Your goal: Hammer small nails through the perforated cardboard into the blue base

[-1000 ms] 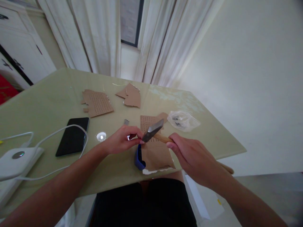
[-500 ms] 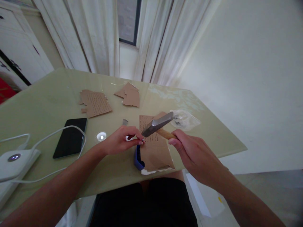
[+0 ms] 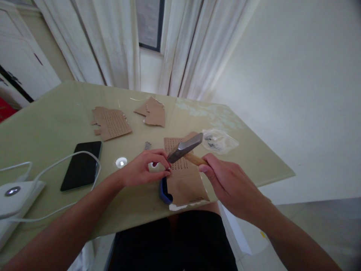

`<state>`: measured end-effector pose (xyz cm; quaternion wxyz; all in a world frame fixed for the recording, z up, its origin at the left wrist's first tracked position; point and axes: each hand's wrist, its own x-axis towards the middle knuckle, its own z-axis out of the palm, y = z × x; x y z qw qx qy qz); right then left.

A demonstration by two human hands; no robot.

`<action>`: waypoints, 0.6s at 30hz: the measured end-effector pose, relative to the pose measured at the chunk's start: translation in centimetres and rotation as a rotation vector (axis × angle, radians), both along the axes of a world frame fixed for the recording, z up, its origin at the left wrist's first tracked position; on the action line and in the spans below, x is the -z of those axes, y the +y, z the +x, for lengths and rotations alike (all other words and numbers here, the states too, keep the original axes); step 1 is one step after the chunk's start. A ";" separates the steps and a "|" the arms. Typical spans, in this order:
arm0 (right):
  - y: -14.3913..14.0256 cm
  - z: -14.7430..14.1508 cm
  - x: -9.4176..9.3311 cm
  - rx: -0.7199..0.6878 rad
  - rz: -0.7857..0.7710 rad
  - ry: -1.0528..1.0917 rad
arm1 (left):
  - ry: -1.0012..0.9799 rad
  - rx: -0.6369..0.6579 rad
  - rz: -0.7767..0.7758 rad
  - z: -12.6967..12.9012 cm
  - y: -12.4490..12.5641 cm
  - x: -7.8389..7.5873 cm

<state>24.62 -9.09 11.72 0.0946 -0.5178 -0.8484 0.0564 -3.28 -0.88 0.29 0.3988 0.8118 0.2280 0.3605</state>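
Note:
My right hand [image 3: 228, 184] grips the wooden handle of a hammer [image 3: 184, 147], whose grey steel head hangs just above a perforated cardboard sheet [image 3: 184, 177]. That sheet lies over a blue block [image 3: 164, 191] at the near table edge. My left hand [image 3: 142, 169] pinches something very small at the sheet's left edge, right under the hammer head; what it is I cannot make out. The fingertips almost touch the hammer's face.
On the pale green table [image 3: 56, 120] lie two more cardboard pieces [image 3: 111, 123] [image 3: 152, 112], a black phone [image 3: 81, 165], a white charger with cables [image 3: 14, 192], a small shiny disc [image 3: 121, 162], a few loose nails [image 3: 147, 145] and a clear plastic bag [image 3: 220, 141]. Curtains hang behind.
The hammer head rose from the sheet half a second ago, then came back down toward my left fingertips. My left hand stayed pinched in place.

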 end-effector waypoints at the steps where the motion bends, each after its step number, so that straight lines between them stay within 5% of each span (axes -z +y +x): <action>1: 0.0 0.0 0.3 -0.011 -0.005 -0.019 | 0.010 -0.004 0.005 0.0 0.0 -0.1; 18: 0.0 -0.2 2.4 -0.019 -0.108 -0.153 | 0.141 -0.098 0.040 -0.1 -0.6 -0.2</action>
